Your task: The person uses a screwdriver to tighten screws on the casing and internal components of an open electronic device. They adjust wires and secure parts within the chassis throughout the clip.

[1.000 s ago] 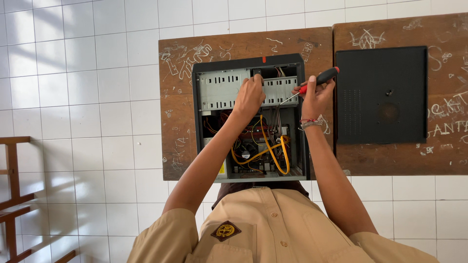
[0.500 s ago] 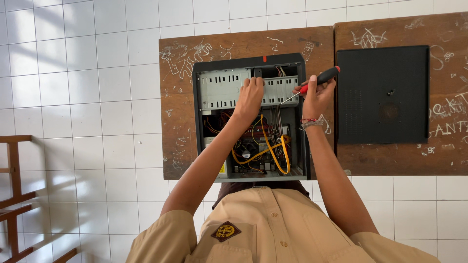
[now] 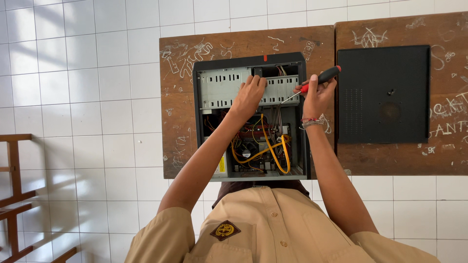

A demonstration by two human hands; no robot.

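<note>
- Here's the open computer case (image 3: 251,117), lying flat on a scribbled brown tabletop (image 3: 178,126), its side cover off and its insides in plain sight.
- Left hand (image 3: 249,95) is down on the far part of the case, palm flat, fingers spread over the pale grey metal drive cage (image 3: 219,87); the grip is loose and open, clutching nothing.
- Right hand (image 3: 317,95) sits at the case's right edge, grip closed around the screwdriver (image 3: 314,82) with the red-and-black handle.
- The handle sticks out far and right past the knuckles; the thin metal shaft slants left, tip down on the right end of the drive cage, just beside the left hand's fingers.
- A thread bracelet (image 3: 312,122) circles the right wrist.
- Nearer in the case, yellow cables (image 3: 273,148) loop over the board, with red wires tucked in to their left.
- To the right, well apart from the case, a flat black panel (image 3: 384,94) lies on a second brown tabletop (image 3: 448,146), touching neither hand.
- At the near edge, the person's tan shirt (image 3: 278,229) fills the view, a badge on its left sleeve.
- White floor tiles (image 3: 97,97) all around; a wooden frame (image 3: 14,195) pokes in at the left edge.
</note>
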